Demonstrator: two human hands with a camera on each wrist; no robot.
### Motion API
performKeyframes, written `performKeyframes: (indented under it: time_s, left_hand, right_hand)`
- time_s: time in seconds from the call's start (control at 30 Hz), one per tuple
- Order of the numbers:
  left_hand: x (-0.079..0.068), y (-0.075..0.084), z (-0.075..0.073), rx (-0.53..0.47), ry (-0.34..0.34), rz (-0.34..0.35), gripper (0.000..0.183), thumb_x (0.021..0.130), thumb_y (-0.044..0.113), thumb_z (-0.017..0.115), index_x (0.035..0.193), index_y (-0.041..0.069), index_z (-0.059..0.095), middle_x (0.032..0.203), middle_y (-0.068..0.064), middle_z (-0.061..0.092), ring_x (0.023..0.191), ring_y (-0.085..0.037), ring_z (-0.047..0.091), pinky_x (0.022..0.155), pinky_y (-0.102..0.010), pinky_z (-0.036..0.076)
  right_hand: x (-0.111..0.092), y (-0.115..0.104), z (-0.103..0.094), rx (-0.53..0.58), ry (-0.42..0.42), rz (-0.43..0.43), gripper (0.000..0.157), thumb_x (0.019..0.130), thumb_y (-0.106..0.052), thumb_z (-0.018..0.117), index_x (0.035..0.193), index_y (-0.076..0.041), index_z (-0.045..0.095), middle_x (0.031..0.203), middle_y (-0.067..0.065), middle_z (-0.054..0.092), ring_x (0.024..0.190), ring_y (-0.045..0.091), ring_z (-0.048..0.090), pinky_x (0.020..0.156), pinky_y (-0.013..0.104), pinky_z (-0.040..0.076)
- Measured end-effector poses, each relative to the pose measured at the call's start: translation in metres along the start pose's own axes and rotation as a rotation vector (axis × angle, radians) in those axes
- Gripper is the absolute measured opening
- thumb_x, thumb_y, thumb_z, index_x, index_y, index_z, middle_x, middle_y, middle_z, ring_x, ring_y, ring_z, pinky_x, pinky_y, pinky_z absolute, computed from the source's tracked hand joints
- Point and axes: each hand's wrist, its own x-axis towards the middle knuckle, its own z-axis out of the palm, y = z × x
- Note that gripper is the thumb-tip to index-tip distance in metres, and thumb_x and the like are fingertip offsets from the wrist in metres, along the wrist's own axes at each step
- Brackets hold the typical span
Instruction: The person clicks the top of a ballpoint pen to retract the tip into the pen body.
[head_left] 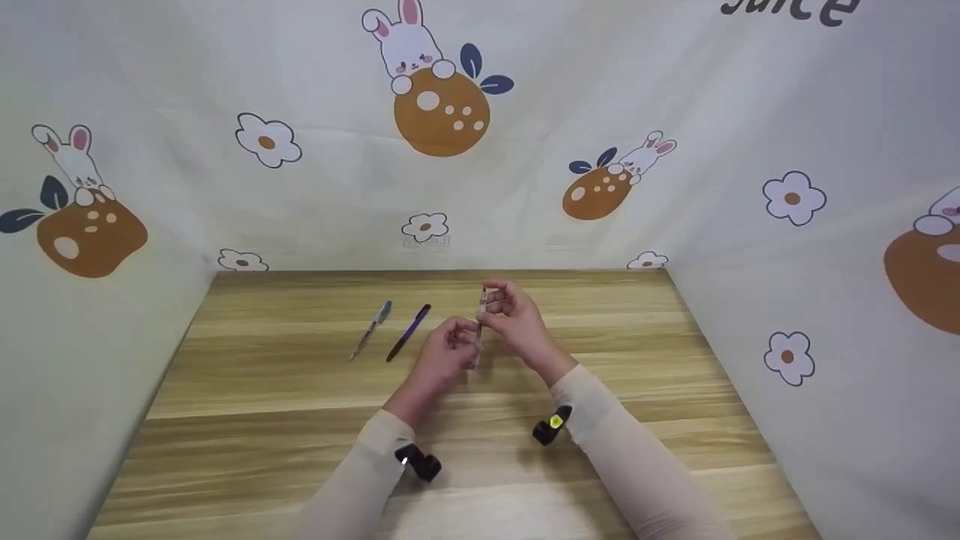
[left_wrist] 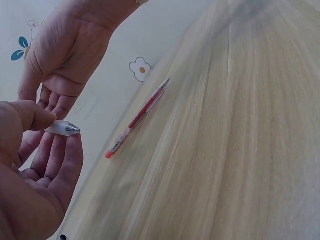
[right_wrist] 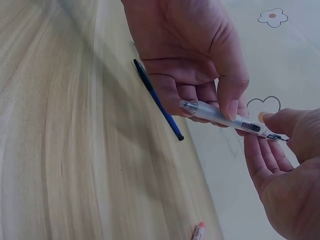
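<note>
Both hands hold one clear-and-white pen (right_wrist: 215,113) between them, above the wooden table. My left hand (head_left: 448,351) pinches it near its metal tip, with the thumb on top in the left wrist view. My right hand (head_left: 517,322) holds the other end, its thumb and fingers at the clip and push-button end. On the table left of the hands lie a clear pen with a light blue top (head_left: 373,328) and a dark blue pen (head_left: 409,331). A red pen (left_wrist: 140,115) lies on the table in the left wrist view.
The wooden table (head_left: 247,420) has fabric walls (head_left: 322,195) printed with rabbits and flowers at its back and both sides. Each wrist wears a small black camera, one on the left sleeve (head_left: 352,472), one on the right sleeve (head_left: 637,457).
</note>
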Motion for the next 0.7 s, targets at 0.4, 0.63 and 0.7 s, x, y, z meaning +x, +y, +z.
performKeyframes:
  time_s: [0.4,0.63,0.7]
  left_hand:
    - [-0.001,-0.001,-0.009,0.068,0.022,-0.009,0.029,0.093,-0.005,0.069,0.122,-0.002,0.069,0.104,-0.012,0.071,0.083,-0.017,0.065,0.066,-0.026,0.056]
    - [0.0,-0.002,-0.017,0.151,0.02,0.023,0.029,0.093,-0.005,0.066,0.122,-0.002,0.071,0.103,-0.011,0.07,0.088,-0.018,0.064,0.07,-0.026,0.056]
    - [0.001,-0.002,-0.018,0.152,0.024,0.018,0.029,0.093,-0.006,0.066,0.121,-0.002,0.071,0.102,-0.01,0.07,0.088,-0.018,0.064,0.07,-0.026,0.056]
  right_hand:
    - [0.002,0.012,0.012,0.048,0.06,0.024,0.053,0.096,0.011,0.077,0.145,0.001,0.06,0.117,0.015,0.066,0.1,0.021,0.069,0.088,0.031,0.063]
    - [0.004,0.015,0.019,0.088,0.097,0.046,0.052,0.096,0.014,0.076,0.144,0.002,0.06,0.115,0.015,0.067,0.1,0.021,0.072,0.093,0.038,0.065]
    - [0.004,0.017,0.022,0.109,0.106,0.052,0.053,0.095,0.015,0.076,0.144,0.003,0.06,0.116,0.017,0.068,0.1,0.021,0.072,0.092,0.037,0.065]
